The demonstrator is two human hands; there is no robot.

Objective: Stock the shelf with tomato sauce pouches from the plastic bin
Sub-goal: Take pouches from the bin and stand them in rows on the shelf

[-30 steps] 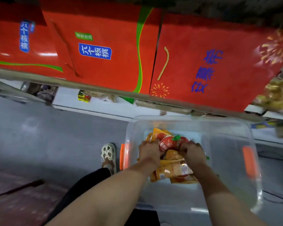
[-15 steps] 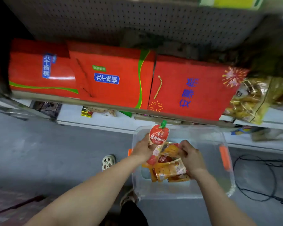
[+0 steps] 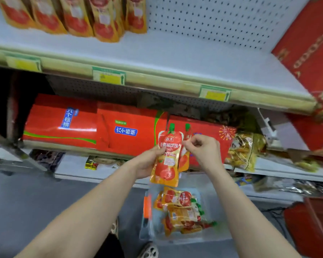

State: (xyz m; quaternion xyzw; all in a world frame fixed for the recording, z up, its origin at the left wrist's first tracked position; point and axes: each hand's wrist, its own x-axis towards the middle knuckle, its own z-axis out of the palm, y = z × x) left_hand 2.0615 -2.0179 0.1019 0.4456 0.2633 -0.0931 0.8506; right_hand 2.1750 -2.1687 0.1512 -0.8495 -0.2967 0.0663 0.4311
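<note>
Head view shows both forearms reaching forward, hands meeting at chest height in front of the shelving. Left hand (image 3: 147,162) is closed around a pouch (image 3: 167,157), thumb across its printed front; the pouch stands upright, green cap on top, red and orange with tomatoes pictured low on it. Right hand (image 3: 205,151) pinches a second pouch (image 3: 186,146) near its upper edge, fingers curled; this one sits just behind and to the right of the first, mostly hidden by it, with only its green cap and a strip of its side showing. The two pouches overlap and seem to touch.

Below the hands, a clear bin (image 3: 147,229) with an orange latch sits on the grey floor (image 3: 35,202). Several more pouches (image 3: 181,209) lie flat in a loose heap inside it, caps pointing mostly right.

Above, the white shelf (image 3: 175,53) carries a row of standing pouches (image 3: 78,13) at its left end; the stretch to their right is bare up to a red box (image 3: 309,43) at the far right. Yellow price tags (image 3: 108,76) are fixed along its front edge. Under it, on the next level, red gift boxes (image 3: 93,127) lie side by side, with a bag of yellow snacks (image 3: 244,149) to their right. A shoe (image 3: 150,251) shows at the bottom edge.
</note>
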